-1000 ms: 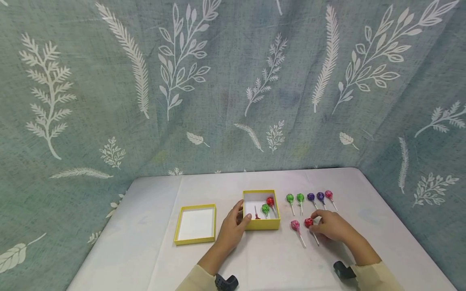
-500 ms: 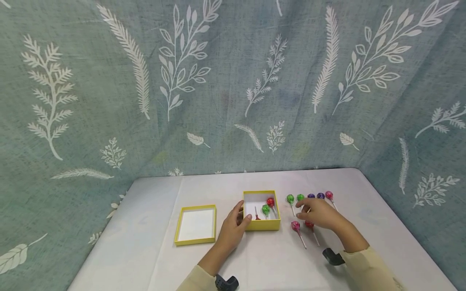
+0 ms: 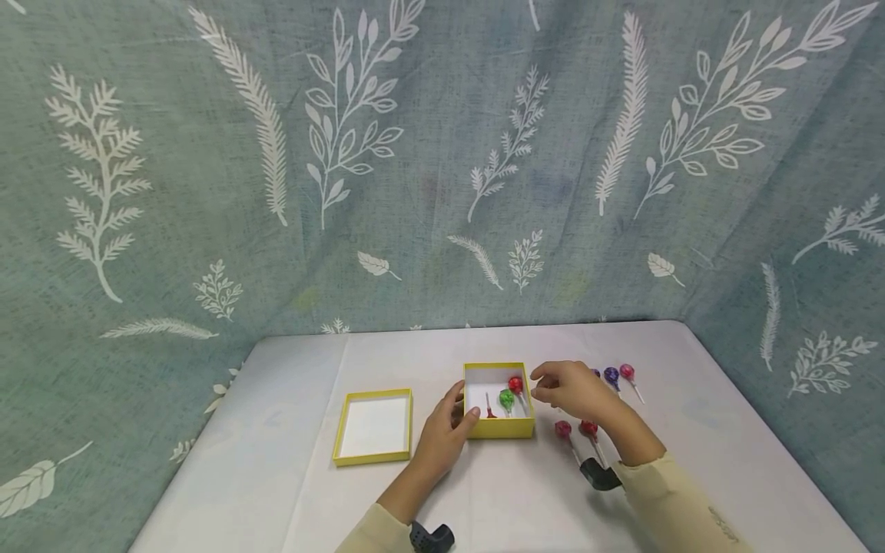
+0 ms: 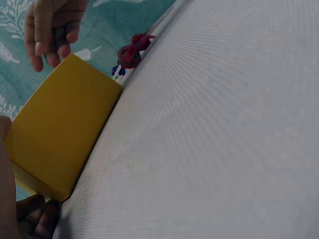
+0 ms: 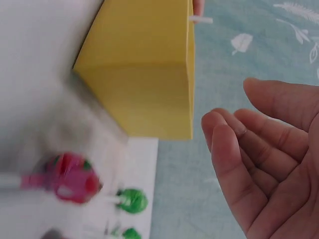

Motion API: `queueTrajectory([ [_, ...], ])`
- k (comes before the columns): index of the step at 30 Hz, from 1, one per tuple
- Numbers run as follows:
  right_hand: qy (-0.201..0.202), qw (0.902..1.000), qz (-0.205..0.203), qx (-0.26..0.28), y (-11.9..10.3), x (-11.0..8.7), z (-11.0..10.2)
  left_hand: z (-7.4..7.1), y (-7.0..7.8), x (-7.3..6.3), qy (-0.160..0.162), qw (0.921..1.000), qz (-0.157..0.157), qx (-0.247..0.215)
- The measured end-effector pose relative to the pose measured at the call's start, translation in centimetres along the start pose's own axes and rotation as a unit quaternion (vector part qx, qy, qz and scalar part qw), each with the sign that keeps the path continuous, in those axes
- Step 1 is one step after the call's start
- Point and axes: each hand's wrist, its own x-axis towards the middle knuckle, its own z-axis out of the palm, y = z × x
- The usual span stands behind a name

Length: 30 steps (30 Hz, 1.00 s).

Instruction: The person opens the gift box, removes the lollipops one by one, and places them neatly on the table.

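My left hand (image 3: 440,438) grips the left side of an open yellow box (image 3: 499,428), thumb at its front corner. Inside lie a red lollipop (image 3: 515,384), a green lollipop (image 3: 507,400) and a stick with a red piece at its end (image 3: 490,408), its head hidden by the front wall. Just right of the box hovers my right hand (image 3: 577,390), fingers loosely bent; the right wrist view shows nothing between them. Beneath it in the head view, the green lollipops are hidden, but one green lollipop (image 5: 132,200) shows in the right wrist view.
A yellow-edged lid (image 3: 375,426) with a white inside lies left of the box. Right of the box, a pink lollipop (image 3: 563,429) and a red lollipop (image 3: 589,428) lie nearer; a purple lollipop (image 3: 611,375) and another pink lollipop (image 3: 627,372) lie farther back.
My right hand has left the red lollipop and moved left, past the green lollipops, to the box's right edge. The left hand keeps its hold on the box.
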Motion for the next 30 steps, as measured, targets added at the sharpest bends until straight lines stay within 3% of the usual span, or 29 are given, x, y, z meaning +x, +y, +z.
queueTrajectory([
  [6, -0.001, 0.9997, -0.024, -0.002, -1.5, 1.1, 1.2, 0.0, 0.1, 0.1, -0.001, 1.0000, 0.000, -0.003],
  [12, -0.033, 0.9974, -0.054, -0.033, -2.5, 2.8, 3.2, -0.1, 0.1, 0.2, -0.002, 0.9999, 0.003, -0.011],
  [17, -0.101, 0.9888, -0.079, -0.076, -3.0, 4.5, 5.1, -0.1, 0.1, 0.1, -0.002, 0.9999, 0.001, -0.011],
  [22, -0.163, 0.9764, -0.076, -0.120, -3.3, 5.6, 6.4, -0.2, 0.0, 0.1, -0.003, 0.9999, 0.003, -0.012],
  [26, -0.189, 0.9735, -0.068, -0.110, -3.4, 6.0, 6.9, -0.1, -0.1, 0.2, -0.001, 0.9999, 0.008, -0.012],
  [30, -0.208, 0.9749, -0.056, -0.055, -3.2, 6.4, 7.1, 0.0, -0.2, 0.1, 0.004, 0.9998, 0.014, -0.012],
])
